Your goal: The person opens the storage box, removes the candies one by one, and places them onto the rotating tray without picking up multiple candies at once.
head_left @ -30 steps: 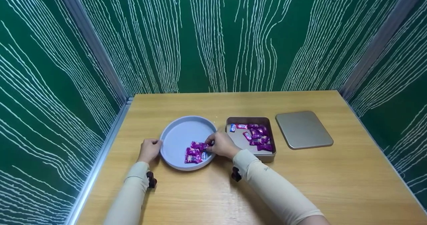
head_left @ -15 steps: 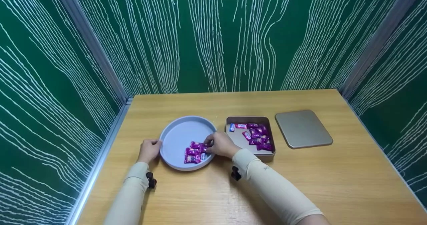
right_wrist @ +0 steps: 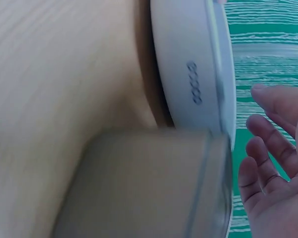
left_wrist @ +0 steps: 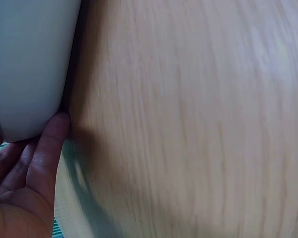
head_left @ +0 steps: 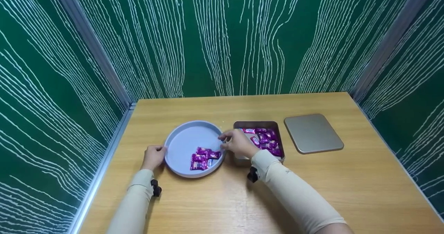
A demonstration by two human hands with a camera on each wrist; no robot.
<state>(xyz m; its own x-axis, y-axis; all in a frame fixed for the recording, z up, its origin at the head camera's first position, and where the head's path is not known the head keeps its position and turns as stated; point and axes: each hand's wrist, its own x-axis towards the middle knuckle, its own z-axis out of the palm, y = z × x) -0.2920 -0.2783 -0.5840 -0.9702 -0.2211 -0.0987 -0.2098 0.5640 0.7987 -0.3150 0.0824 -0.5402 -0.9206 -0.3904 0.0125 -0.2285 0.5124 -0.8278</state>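
A round pale-blue tray (head_left: pixel 189 140) with a raised rim holds several purple-wrapped candies (head_left: pixel 201 159) at its lower right. My left hand (head_left: pixel 153 157) pinches its left edge; in the left wrist view the fingers (left_wrist: pixel 47 153) reach under the tray's side (left_wrist: pixel 32 64) and the thumb is at the rim. My right hand (head_left: pixel 237 143) is over the tray's right rim and the near-left side of the square metal tin (head_left: pixel 281 140), holding nothing. The right wrist view shows its fingers (right_wrist: pixel 260 153) loosely bent and spread. More purple and red candies (head_left: pixel 265 136) lie inside the tin, partly hidden by my hand.
A square metal lid (head_left: pixel 314 133) lies flat to the right of the tin. Everything rests on a wooden table (head_left: pixel 215 202). Green panels (head_left: pixel 208 39) with white wavy lines enclose the back and sides.
My right hand has let go of a purple candy in the tray and moved up and right toward the tin. The left hand stays at the tray's edge.
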